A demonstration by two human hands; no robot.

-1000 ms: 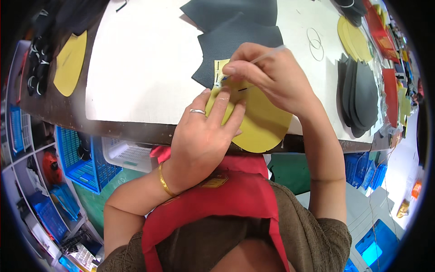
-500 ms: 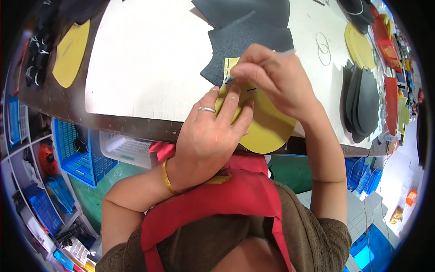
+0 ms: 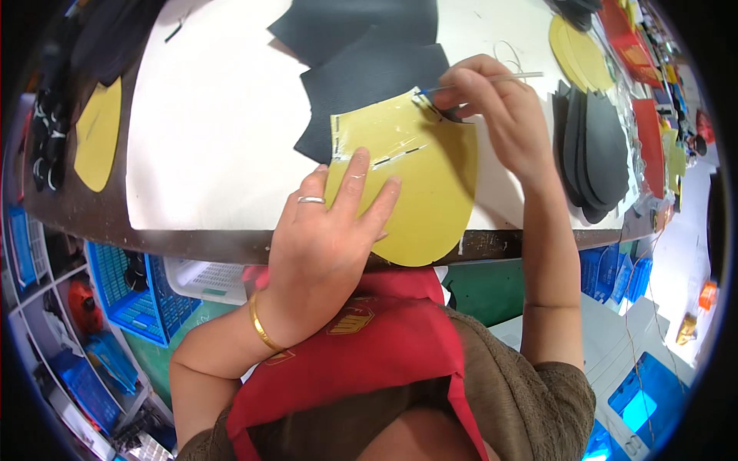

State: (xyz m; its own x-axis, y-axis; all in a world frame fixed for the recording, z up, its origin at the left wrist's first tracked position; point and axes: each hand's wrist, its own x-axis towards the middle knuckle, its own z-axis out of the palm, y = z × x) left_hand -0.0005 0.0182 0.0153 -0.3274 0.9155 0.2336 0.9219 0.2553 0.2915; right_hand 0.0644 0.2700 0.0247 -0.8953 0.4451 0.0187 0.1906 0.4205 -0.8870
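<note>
A yellow template, notched along its top and cut with narrow slots, lies over a dark leather piece at the table's front edge. My left hand, fingers spread, presses flat on the template's left side. My right hand pinches a clear-barrelled pen. Its blue tip is at the template's upper right corner, close to a slot there. Another dark leather piece lies just beyond, partly overlapped by the first.
On the right are stacked dark pieces, yellow templates and thin rings. Another yellow template lies at the table's left. White board covers the tabletop. Blue baskets stand below, left.
My right hand has moved the pen from the template's left slots to its upper right corner. More of the template shows between my hands. The whole view has shifted slightly.
</note>
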